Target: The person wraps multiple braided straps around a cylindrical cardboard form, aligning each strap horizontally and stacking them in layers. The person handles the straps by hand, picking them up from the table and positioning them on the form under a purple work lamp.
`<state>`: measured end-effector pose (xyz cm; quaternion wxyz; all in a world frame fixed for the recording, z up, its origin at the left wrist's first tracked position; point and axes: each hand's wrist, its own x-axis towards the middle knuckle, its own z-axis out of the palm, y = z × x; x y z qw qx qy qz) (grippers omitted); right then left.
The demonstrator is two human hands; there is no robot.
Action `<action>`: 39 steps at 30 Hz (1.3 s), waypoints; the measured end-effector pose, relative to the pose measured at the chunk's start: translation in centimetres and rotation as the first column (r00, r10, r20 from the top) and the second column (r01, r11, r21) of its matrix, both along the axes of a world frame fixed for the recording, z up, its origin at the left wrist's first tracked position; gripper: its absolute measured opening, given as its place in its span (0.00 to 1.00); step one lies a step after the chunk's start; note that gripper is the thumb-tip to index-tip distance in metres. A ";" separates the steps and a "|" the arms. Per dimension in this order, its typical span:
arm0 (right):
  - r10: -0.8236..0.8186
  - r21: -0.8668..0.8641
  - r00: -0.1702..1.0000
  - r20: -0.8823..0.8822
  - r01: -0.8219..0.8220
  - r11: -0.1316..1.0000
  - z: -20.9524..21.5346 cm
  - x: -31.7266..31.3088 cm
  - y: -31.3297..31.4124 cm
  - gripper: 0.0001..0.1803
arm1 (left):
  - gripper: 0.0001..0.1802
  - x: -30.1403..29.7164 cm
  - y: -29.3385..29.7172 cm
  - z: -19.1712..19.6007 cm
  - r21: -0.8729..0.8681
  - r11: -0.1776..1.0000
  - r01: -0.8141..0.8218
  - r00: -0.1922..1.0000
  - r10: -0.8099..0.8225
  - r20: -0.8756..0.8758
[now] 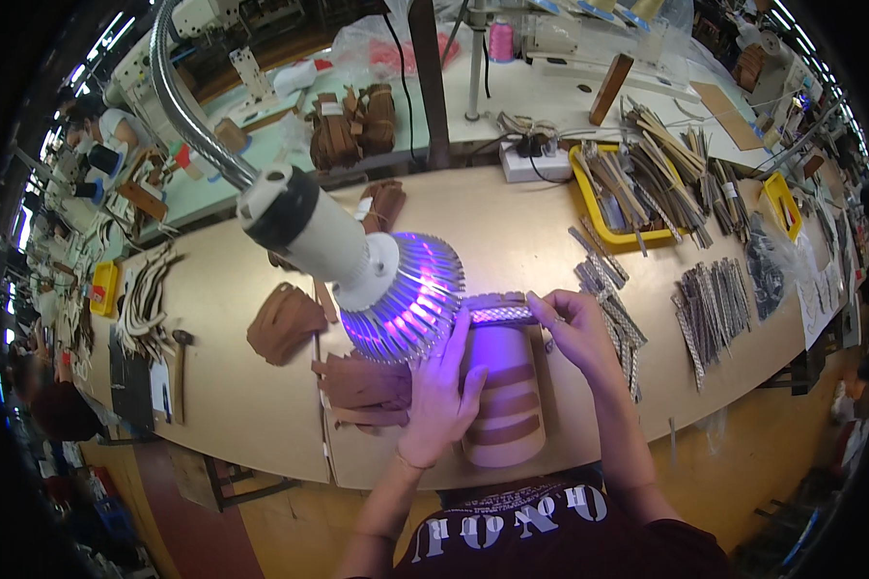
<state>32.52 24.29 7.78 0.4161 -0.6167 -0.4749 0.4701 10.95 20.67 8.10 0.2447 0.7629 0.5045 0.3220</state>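
A patterned strip (500,315), silvery and scale-like, lies crosswise over the far end of a pale cylinder (500,454). Its right end is pinched between the thumb and fingers of my right hand (577,333). My left hand (442,396) has its fingers stretched out and the thumb apart, with a fingertip against the strip's left end; some fingers are partly hidden by the lamp. Several short brown strips (508,404) lie across the cylinder nearer to me. Violet light from a finned lamp (406,299) falls on the strip and my left hand.
The lamp hangs on a metal gooseneck (179,106). Brown strip bundles (362,386) lie left of my left hand. Patterned strips (714,309) and a yellow tray (637,236) of strips are at right. A hammer (180,372) lies far left.
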 end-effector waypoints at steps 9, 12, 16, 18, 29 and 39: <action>-0.217 0.102 0.975 0.044 0.212 0.972 -1.7 4.0 -2.4 0.13 | 0.36 -0.2 -0.5 0.1 0.030 0.999 -0.023 1.000 0.023 0.009; -0.355 0.064 0.865 0.356 0.356 0.932 -1.0 8.4 -4.9 0.13 | 0.33 -1.0 -1.5 0.6 0.033 0.998 -0.048 0.999 0.048 0.001; -0.305 -0.037 0.643 0.702 0.461 0.887 -0.1 12.7 -8.8 0.16 | 0.27 -1.7 -3.3 0.5 -0.025 1.000 -0.007 1.000 0.006 -0.025; -0.188 -0.170 0.657 0.730 0.440 0.882 -0.1 13.4 -10.4 0.18 | 0.25 -1.7 -4.1 0.2 -0.037 0.998 0.056 0.996 -0.058 -0.070; -0.220 -0.293 0.796 0.563 0.442 0.848 -2.9 14.2 -11.5 0.16 | 0.23 -1.0 -3.9 0.0 -0.055 0.995 0.080 0.995 -0.083 -0.050; -0.210 -0.184 0.838 0.504 0.342 0.922 -2.3 13.6 -11.5 0.11 | 0.23 0.0 -4.4 1.0 0.053 0.998 0.032 0.997 -0.028 -0.073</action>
